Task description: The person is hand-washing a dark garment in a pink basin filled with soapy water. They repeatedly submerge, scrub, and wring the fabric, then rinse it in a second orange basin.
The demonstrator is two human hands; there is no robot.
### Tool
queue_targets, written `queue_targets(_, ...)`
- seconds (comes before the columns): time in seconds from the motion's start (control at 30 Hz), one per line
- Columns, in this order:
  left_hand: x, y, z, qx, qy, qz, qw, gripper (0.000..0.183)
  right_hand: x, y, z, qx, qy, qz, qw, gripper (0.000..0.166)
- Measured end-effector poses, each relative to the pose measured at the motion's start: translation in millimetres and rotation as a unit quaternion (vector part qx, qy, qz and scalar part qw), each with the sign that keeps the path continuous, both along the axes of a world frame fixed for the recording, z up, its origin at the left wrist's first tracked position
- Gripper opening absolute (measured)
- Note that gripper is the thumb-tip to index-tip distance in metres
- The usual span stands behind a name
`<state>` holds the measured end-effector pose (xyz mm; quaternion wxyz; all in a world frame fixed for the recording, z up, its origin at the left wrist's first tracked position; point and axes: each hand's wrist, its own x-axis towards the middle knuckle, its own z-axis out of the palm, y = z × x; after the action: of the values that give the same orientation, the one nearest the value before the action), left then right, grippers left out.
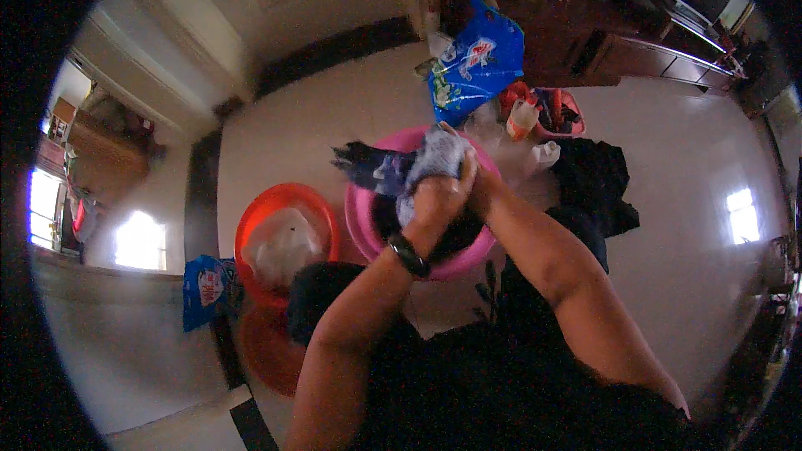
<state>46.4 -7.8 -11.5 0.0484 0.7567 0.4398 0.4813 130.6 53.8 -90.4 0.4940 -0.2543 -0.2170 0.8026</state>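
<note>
Both my hands meet above a pink plastic basin (359, 223) and are closed around a bunched grey cloth (440, 153). My left hand (442, 191), with a dark band on its wrist, lies against the cloth's lower side. My right hand (473, 178) presses in from the right, its fingers partly hidden. A dark, patterned part of the fabric (376, 169) hangs out to the left over the basin's rim. Dark contents, possibly cloth, show inside the basin below my hands.
An orange-red basin (334, 225) holding something whitish stands left. Beyond the pink basin are a blue plastic bag (482, 59), a plastic bottle (522, 119) and a pink basket (579, 113). Black cloth (595, 181) lies right on the floor. A dark wooden cabinet (551, 31) stands beyond.
</note>
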Motion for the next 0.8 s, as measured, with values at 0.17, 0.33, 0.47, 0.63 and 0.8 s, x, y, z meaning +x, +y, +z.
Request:
queue_targets(0.17,-54,51,-64,-0.221,0.257,0.194,0.921,0.020,-40,-47,110,-0.082,-0.212,-0.062,0.972,0.034)
queue_targets(0.33,-14,-5,-10,-0.091,0.064,0.059,0.992,0.028,5,-4,32,-0.092,0.058,0.041,0.993,0.029)
queue_targets(0.47,-49,40,-8,-0.299,-0.259,0.021,0.918,0.033,-12,-4,47,-0.140,-0.133,-0.074,0.978,0.032)
queue_targets(0.63,-73,37,34,-0.502,-0.643,-0.067,0.575,0.036,7,-9,62,-0.120,0.050,0.001,0.991,0.049)
queue_targets(0.8,-90,36,34,-0.471,-0.643,-0.263,0.543,0.043,8,-21,55,-0.141,0.074,0.141,0.977,0.086)
